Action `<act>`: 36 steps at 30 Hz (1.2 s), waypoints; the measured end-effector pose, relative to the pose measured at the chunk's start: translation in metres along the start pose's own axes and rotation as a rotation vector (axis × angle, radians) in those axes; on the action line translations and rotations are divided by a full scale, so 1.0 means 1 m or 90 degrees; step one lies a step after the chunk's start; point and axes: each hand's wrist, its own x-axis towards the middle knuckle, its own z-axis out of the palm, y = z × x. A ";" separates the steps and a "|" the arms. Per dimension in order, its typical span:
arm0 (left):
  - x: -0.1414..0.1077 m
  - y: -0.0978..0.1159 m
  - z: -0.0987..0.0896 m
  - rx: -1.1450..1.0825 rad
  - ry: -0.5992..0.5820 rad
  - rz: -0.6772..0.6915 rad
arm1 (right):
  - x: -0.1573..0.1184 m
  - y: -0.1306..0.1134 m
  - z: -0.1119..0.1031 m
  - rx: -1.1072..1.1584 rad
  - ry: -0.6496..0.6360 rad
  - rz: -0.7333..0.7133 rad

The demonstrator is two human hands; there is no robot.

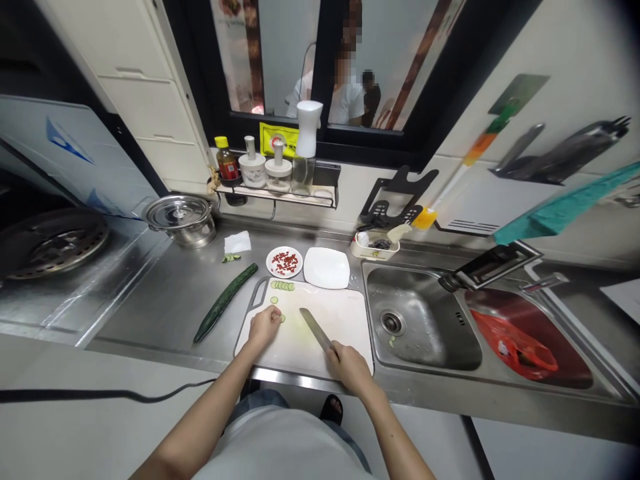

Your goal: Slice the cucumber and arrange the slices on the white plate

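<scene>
My right hand (349,363) grips a kitchen knife (316,328), its blade lying low over the white cutting board (340,307) and pointing up and left. On the board's left side is my left hand (265,325), its fingers curled together; what they hold, if anything, is hidden. A cucumber slice (283,319) shows right at those fingertips. Another round slice (274,301) lies just beyond them. Near the board's far edge, several cucumber slices (283,286) overlap in a row. Left of the board rests a long dark green cucumber (225,303).
Behind the board stand a plate of chopped red pieces (271,267) and a white square plate (327,268). A double sink (425,320) adjoins on the right, with a red plastic bag (515,347). A lidded steel pot (193,230) stands back left. People appear in the window.
</scene>
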 end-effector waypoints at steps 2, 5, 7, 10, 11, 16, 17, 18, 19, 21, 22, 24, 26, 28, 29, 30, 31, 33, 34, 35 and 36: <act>-0.001 -0.001 -0.001 0.028 0.005 0.012 | 0.000 -0.002 0.002 -0.014 -0.003 -0.023; -0.002 -0.003 -0.003 0.060 0.022 0.021 | 0.000 -0.007 0.006 -0.045 -0.008 -0.062; -0.002 -0.006 -0.003 0.060 0.034 0.023 | 0.001 -0.009 0.009 -0.067 -0.011 -0.083; 0.000 -0.010 -0.003 0.048 0.041 0.024 | 0.002 -0.014 0.012 -0.096 -0.009 -0.102; 0.001 -0.011 -0.002 0.044 0.040 0.021 | 0.002 -0.015 0.012 -0.102 -0.008 -0.105; 0.002 -0.008 -0.002 0.038 0.047 0.003 | 0.005 -0.021 0.011 -0.119 -0.012 -0.106; 0.002 -0.008 -0.002 0.039 0.050 0.003 | 0.006 -0.022 0.011 -0.122 -0.014 -0.104; 0.001 -0.007 -0.003 0.040 0.051 0.002 | 0.007 -0.023 0.011 -0.124 -0.018 -0.102; 0.001 -0.006 -0.003 0.041 0.051 0.002 | 0.007 -0.023 0.011 -0.125 -0.020 -0.102; 0.000 -0.005 -0.004 0.041 0.047 0.000 | 0.008 -0.024 0.011 -0.123 -0.025 -0.107; 0.000 -0.004 -0.005 0.042 0.045 -0.002 | 0.008 -0.024 0.011 -0.121 -0.025 -0.109; 0.000 -0.004 -0.006 0.043 0.040 -0.003 | 0.008 -0.025 0.011 -0.120 -0.028 -0.110; 0.000 -0.004 -0.007 0.043 0.038 -0.007 | 0.008 -0.027 0.011 -0.122 -0.036 -0.106; 0.001 -0.004 -0.007 0.039 0.038 -0.011 | 0.008 -0.029 0.010 -0.123 -0.040 -0.102; 0.001 -0.004 -0.006 0.036 0.039 -0.013 | 0.007 -0.030 0.010 -0.122 -0.042 -0.100; 0.001 -0.005 -0.006 0.034 0.039 -0.014 | 0.007 -0.031 0.009 -0.120 -0.043 -0.098; 0.002 -0.005 -0.006 0.032 0.039 -0.015 | 0.006 -0.032 0.009 -0.119 -0.045 -0.095; 0.002 -0.005 -0.005 0.031 0.040 -0.017 | 0.006 -0.033 0.008 -0.117 -0.047 -0.093; 0.002 -0.006 -0.005 0.029 0.041 -0.017 | 0.005 -0.034 0.007 -0.117 -0.048 -0.096; 0.002 -0.006 -0.004 0.027 0.044 -0.016 | 0.005 -0.034 0.007 -0.117 -0.048 -0.098; 0.001 -0.006 -0.004 0.025 0.046 -0.014 | 0.005 -0.035 0.006 -0.119 -0.051 -0.099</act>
